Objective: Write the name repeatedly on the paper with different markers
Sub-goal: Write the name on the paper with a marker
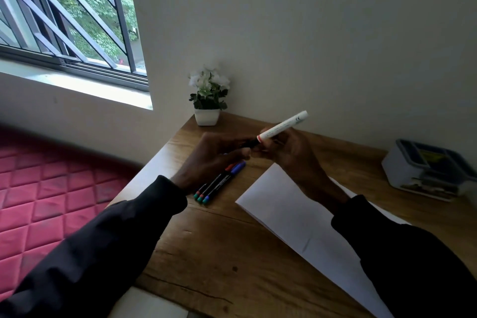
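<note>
A white marker (284, 126) with a thin red ring is held in the air above the wooden desk (206, 240). My right hand (289, 155) grips its white barrel, which points up and to the right. My left hand (219, 155) is closed on the dark end of the same marker, likely its cap. Whether the cap is on or off is hidden by my fingers. Under my left hand lie three dark markers (219, 181) side by side, one with a blue cap. A blank white paper (284, 212) lies under my right forearm.
A small white pot of white flowers (208, 100) stands in the desk's far corner by the wall. A grey box (428, 170) sits at the right edge. A red quilted mattress (38, 201) lies left of the desk, below a barred window (64, 13).
</note>
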Available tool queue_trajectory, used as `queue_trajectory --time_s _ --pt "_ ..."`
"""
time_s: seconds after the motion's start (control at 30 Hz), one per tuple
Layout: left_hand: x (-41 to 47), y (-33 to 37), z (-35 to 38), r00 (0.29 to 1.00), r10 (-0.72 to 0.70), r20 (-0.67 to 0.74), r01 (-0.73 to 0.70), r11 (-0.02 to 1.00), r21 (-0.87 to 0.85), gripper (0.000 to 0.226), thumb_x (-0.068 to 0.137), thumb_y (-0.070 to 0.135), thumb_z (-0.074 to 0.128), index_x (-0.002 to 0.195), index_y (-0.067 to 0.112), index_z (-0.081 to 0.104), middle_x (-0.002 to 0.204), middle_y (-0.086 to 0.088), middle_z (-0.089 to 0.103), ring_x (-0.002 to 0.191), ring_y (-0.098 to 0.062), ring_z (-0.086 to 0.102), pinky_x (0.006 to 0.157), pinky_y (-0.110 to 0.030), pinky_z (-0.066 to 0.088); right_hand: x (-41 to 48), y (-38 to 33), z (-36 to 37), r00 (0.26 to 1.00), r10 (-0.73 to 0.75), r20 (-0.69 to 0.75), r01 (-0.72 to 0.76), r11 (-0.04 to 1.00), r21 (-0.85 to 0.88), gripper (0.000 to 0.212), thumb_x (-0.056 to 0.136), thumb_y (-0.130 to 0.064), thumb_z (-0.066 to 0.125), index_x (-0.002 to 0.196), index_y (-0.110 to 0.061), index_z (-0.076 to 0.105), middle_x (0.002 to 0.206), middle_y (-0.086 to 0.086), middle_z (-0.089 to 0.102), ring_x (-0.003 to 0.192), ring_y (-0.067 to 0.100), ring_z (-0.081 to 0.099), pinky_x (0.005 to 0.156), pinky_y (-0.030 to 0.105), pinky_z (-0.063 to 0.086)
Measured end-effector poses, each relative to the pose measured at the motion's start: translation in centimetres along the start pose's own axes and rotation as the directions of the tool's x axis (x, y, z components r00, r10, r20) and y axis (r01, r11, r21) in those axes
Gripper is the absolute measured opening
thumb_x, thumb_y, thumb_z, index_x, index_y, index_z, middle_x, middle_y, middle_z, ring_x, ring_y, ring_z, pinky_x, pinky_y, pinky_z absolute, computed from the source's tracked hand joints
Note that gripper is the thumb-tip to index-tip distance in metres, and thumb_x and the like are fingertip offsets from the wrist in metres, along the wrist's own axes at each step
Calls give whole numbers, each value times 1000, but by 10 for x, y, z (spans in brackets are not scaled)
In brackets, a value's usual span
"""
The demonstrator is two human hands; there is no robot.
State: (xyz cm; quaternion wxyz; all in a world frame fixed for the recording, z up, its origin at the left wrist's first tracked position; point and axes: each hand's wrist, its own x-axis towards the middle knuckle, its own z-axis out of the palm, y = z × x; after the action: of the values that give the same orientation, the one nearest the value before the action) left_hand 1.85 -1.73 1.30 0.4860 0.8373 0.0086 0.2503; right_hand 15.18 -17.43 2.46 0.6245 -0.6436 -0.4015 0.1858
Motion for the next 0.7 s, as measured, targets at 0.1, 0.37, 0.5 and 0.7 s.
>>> queue_trajectory --time_s 0.1,0.37,0.5,0.7 --pt "6 5 10 998 13 -63 -10 999 38 28 89 12 70 118 10 71 110 3 74 97 -12 72 87 -35 59 -6 -4 -4 999 16 -44 -11 992 128 13 88 -16 75 98 -9 70 92 11 74 85 28 73 67 34 58" --pt "18 2 19 976 202 -85 -164 929 333 17 89 15 70 106 15 74 98 5 72 90 -3 64 76 -23 55 -7 -10 -17 971 229 -62 -212 954 212 32 99 -27 58 99 2 71 74 16 67 59 21 58 49 25 43" --pt "20 0 19 961 274 -51 -233 890 393 10 92 8 67 99 7 73 90 -1 67 84 -7 60 69 -17 49 2 -20 -25 972 228 65 -236 956 173 30 103 -18 51 104 8 67 72 14 68 58 17 60 49 21 47" --pt "34 -7 16 975 224 2 -211 914 347 7 93 13 65 92 17 70 81 9 65 77 -2 61 66 -12 45 12 -27 -35 967 204 150 -224 967 125 34 104 -12 46 116 15 63 74 16 69 60 17 63 51 22 49"
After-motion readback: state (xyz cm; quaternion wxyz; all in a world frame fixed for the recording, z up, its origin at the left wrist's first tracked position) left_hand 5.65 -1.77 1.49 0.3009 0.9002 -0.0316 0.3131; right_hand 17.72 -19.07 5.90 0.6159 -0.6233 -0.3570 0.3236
